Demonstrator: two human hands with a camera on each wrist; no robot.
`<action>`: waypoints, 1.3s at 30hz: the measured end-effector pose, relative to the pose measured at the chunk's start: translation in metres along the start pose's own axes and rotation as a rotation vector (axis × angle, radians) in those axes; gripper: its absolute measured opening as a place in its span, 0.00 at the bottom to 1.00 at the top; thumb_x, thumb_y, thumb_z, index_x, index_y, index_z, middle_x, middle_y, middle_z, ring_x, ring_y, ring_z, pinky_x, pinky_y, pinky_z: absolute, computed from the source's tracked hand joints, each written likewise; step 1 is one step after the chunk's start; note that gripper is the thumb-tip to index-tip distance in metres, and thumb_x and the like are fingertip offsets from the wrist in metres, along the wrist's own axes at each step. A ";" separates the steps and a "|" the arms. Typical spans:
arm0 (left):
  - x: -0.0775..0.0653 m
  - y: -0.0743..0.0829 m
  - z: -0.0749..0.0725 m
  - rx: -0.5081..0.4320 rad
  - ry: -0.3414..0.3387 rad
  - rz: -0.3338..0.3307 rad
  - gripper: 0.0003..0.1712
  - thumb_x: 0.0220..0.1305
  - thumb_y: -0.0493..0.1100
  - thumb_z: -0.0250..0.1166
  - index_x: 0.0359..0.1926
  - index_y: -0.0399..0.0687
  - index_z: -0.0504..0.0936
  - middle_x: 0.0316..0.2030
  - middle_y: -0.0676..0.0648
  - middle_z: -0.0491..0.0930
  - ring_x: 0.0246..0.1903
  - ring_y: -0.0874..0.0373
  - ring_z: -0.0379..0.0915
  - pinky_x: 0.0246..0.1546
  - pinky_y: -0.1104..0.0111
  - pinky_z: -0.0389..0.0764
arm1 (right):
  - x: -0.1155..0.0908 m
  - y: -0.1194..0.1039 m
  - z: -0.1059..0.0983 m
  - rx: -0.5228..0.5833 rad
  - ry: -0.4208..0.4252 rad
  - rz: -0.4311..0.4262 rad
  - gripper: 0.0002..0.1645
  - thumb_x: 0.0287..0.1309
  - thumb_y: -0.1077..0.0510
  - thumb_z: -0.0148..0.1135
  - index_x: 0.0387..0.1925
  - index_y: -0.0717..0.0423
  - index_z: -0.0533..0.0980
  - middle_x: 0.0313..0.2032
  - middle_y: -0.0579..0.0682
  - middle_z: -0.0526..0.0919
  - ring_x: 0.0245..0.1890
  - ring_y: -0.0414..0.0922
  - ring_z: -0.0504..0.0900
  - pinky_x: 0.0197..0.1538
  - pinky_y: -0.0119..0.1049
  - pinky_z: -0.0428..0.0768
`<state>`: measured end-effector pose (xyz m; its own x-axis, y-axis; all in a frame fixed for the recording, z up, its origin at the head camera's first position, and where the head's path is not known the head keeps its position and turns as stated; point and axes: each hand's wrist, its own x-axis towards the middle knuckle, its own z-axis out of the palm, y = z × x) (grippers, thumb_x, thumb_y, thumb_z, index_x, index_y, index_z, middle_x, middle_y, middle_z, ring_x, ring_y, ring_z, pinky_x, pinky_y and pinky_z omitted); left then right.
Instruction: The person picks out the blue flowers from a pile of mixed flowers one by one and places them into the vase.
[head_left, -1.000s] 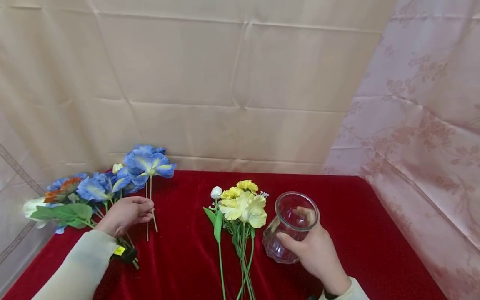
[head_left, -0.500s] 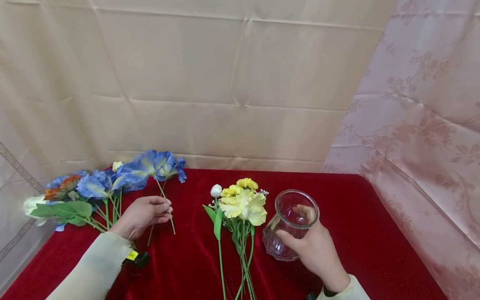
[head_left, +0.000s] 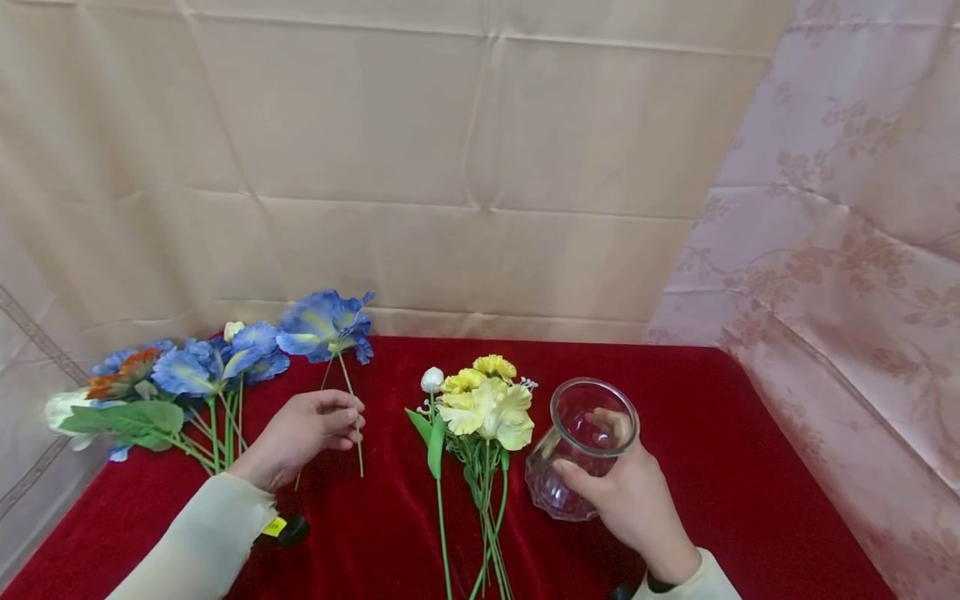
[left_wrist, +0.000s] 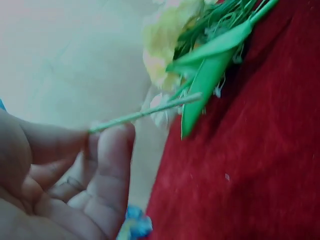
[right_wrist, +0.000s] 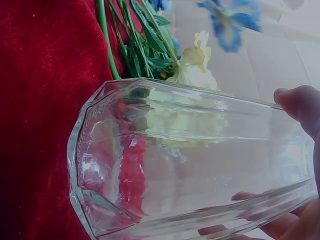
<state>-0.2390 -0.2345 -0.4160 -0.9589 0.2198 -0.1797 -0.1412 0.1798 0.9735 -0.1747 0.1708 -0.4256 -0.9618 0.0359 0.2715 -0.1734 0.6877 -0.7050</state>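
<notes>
My left hand (head_left: 307, 429) pinches the thin stem of a blue artificial iris (head_left: 318, 321) between thumb and fingertips, bloom up. A second thin stem runs behind this hand in the head view. The lower end of the pinched stem (left_wrist: 150, 112) juts past the fingertips in the left wrist view. My right hand (head_left: 637, 496) grips a clear faceted glass vase (head_left: 555, 479), thumb on the near side and fingers round the far side. Its round mouth faces upward, and its base is close to the red cloth. No stem shows inside the vase.
Yellow flowers (head_left: 491, 412) and a white tulip (head_left: 432, 382) lie mid-table on the red cloth (head_left: 712, 467), stems toward me. At left lie more blue flowers (head_left: 187, 371), an orange bloom (head_left: 135, 371) and a white bloom (head_left: 67, 412). Beige curtain (head_left: 480, 167) hangs behind.
My left hand has moved right, away from the left flower pile, carrying the blue iris toward the yellow flowers. The right hand and the vase have hardly moved.
</notes>
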 end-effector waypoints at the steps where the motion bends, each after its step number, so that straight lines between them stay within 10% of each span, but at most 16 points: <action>1: -0.002 0.003 0.005 0.022 -0.005 0.020 0.12 0.74 0.34 0.57 0.51 0.29 0.78 0.38 0.39 0.82 0.37 0.49 0.81 0.41 0.57 0.84 | 0.000 0.000 0.000 -0.001 0.000 0.001 0.46 0.46 0.42 0.80 0.60 0.56 0.68 0.48 0.54 0.83 0.44 0.50 0.83 0.45 0.52 0.79; 9: -0.017 0.037 0.049 0.161 -0.083 0.249 0.10 0.72 0.37 0.60 0.49 0.38 0.83 0.37 0.42 0.83 0.37 0.47 0.80 0.40 0.58 0.83 | 0.000 -0.002 -0.002 -0.008 -0.023 0.004 0.47 0.47 0.39 0.79 0.61 0.57 0.67 0.49 0.56 0.83 0.46 0.52 0.82 0.47 0.54 0.79; 17: -0.022 0.063 0.088 0.122 -0.169 0.399 0.09 0.71 0.35 0.62 0.48 0.38 0.84 0.34 0.43 0.83 0.32 0.50 0.80 0.36 0.62 0.83 | 0.002 -0.009 -0.044 -0.155 -0.246 0.000 0.57 0.51 0.42 0.76 0.73 0.58 0.57 0.64 0.60 0.71 0.61 0.59 0.73 0.55 0.63 0.74; 22: -0.022 0.070 0.107 0.046 -0.256 0.458 0.09 0.70 0.33 0.61 0.48 0.35 0.84 0.34 0.43 0.83 0.31 0.50 0.79 0.36 0.62 0.83 | -0.004 -0.039 -0.093 -0.275 -0.191 -0.039 0.33 0.59 0.47 0.71 0.62 0.55 0.74 0.51 0.51 0.83 0.46 0.50 0.83 0.46 0.51 0.82; 28: -0.023 0.074 0.128 0.041 -0.337 0.521 0.08 0.70 0.33 0.61 0.47 0.36 0.84 0.34 0.44 0.83 0.29 0.52 0.79 0.35 0.59 0.83 | -0.003 -0.085 -0.105 -0.179 -0.050 -0.177 0.09 0.61 0.53 0.71 0.44 0.39 0.85 0.37 0.34 0.85 0.32 0.34 0.82 0.33 0.34 0.81; 39: -0.027 0.080 0.157 0.198 -0.503 0.595 0.10 0.73 0.36 0.59 0.46 0.44 0.86 0.39 0.54 0.84 0.34 0.61 0.77 0.36 0.68 0.81 | 0.020 -0.117 -0.078 0.178 -0.289 -0.187 0.08 0.60 0.50 0.71 0.40 0.44 0.87 0.35 0.36 0.87 0.38 0.38 0.85 0.41 0.37 0.83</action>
<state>-0.1860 -0.0759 -0.3556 -0.6268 0.7296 0.2734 0.4505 0.0531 0.8912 -0.1569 0.1476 -0.2863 -0.9259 -0.3015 0.2277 -0.3606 0.5253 -0.7707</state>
